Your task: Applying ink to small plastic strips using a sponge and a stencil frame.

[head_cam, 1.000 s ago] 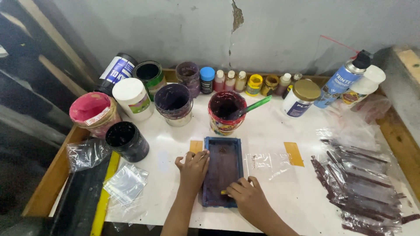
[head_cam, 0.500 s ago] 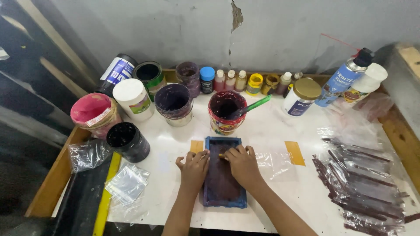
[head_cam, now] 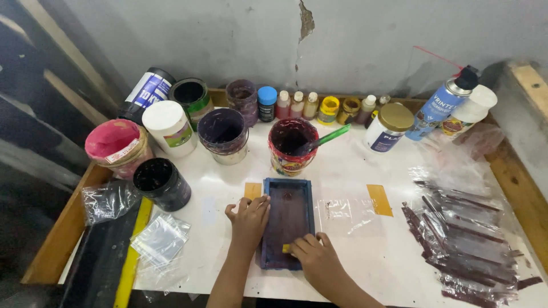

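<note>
Pressing flat on the left edge of a small blue-framed screen (head_cam: pixel 288 221), the left hand (head_cam: pixel 249 219) lies open with fingers spread, while the right hand (head_cam: pixel 317 261) pinches a small yellow scraper (head_cam: pixel 286 248) at the frame's near end. The frame lies flat on the white desk (head_cam: pixel 354 171), just in front of a red paint tub (head_cam: pixel 292 145) with a green stick (head_cam: pixel 326 138) in it. To work well, I would judge, the frame wants steady holding and an even stroke.

A blue-labelled spray can (head_cam: pixel 442 105) leans at the back right, clear plastic pouches (head_cam: pixel 462 239) piled below.
</note>
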